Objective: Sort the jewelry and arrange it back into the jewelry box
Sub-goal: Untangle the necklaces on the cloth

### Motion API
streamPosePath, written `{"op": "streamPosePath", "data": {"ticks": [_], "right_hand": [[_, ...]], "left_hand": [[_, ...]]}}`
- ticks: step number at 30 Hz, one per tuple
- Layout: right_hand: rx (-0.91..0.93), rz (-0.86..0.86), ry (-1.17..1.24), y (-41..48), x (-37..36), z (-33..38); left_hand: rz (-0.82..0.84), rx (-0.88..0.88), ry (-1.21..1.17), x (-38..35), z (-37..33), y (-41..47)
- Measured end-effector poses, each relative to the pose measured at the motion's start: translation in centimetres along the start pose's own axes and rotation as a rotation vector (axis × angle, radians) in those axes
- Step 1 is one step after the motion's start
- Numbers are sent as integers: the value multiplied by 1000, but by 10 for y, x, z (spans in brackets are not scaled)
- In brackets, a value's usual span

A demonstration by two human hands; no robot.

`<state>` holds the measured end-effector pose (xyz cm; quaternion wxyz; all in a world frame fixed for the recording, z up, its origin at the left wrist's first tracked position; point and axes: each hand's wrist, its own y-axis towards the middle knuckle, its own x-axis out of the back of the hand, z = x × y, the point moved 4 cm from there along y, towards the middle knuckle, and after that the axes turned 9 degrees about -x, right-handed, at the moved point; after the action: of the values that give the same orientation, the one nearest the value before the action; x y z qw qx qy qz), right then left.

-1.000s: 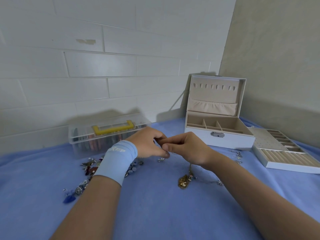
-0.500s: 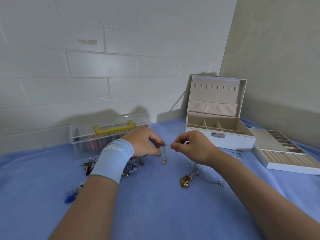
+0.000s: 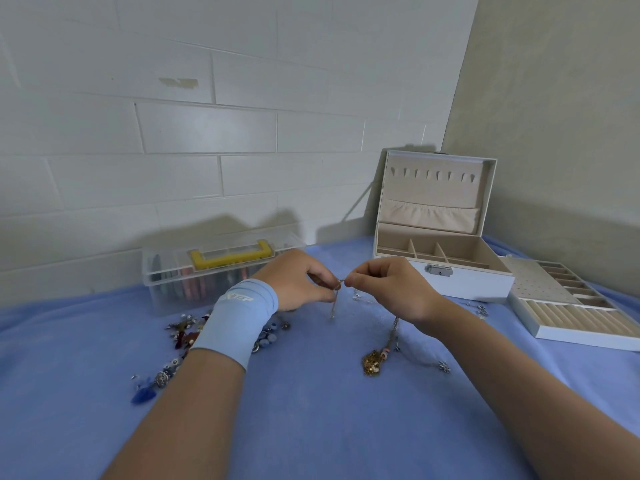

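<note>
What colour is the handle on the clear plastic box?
Yellow; the handle shows on the clear plastic box in the head view.

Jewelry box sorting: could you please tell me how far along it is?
Barely started. Done: the jewelry box stands open with its tray set beside it; the compartments in view hold nothing. In hand: the left hand and right hand pinch a thin chain between them. Left: the bead pile, the gold necklace and small scattered charms lie on the blue cloth.
</note>
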<state>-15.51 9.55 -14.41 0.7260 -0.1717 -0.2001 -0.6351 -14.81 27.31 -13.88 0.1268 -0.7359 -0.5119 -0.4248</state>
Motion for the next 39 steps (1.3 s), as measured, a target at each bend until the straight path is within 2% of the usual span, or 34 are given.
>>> {"op": "streamPosePath", "data": {"ticks": [10,17,21,24,27,32,36,39], "right_hand": [[5,2,8,0,0,-3],[7,-16,32,1,-4,-3],[1,41,20,-1,-9,-4],[20,72,44,-3,-9,-2],[28,48,50,-1,-8,-1],[-15,-21,37,3,-1,-8],[11,-19,40,3,-2,-9],[33,-24,60,3,-4,-7]], "left_hand": [[-20,-26,-38,4,-4,-2],[15,5,105,3,-4,0],[18,15,119,3,-3,-1],[92,44,77,-11,-5,1],[125,59,34,-19,-3,2],[77,77,58,-5,1,-2],[45,42,-40,-1,-5,-3],[18,51,-244,-4,-13,-3]]}}
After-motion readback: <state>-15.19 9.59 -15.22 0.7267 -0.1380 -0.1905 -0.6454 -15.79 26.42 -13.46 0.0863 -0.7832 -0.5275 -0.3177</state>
